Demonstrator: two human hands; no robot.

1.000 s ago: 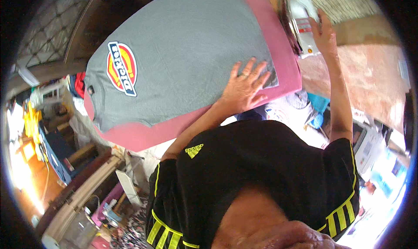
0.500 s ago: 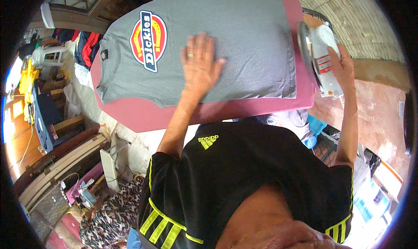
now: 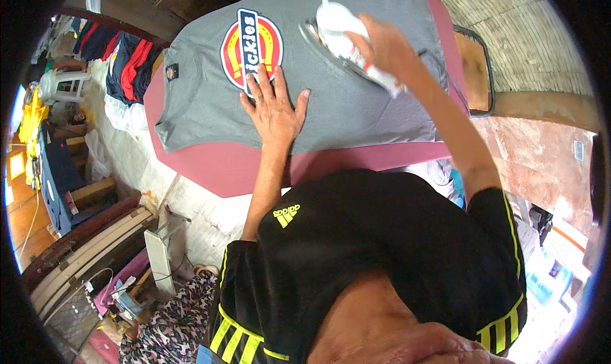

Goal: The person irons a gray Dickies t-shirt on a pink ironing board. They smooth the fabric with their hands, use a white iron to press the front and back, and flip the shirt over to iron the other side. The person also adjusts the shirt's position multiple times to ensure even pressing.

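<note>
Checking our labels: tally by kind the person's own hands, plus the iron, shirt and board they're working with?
Left hand and right hand: 2
White iron: 1
Grey shirt: 1
Pink ironing board: 1
Total: 5

A shirt (image 3: 350,119) lies on the ironing board (image 3: 223,171), an iron (image 3: 339,38) over its right half, 1 stool (image 3: 62,85) well left.

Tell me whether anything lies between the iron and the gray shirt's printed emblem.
Nothing visible lies directly between the iron, held in the right hand, and the emblem; the left hand overlaps only its lower edge.
</note>
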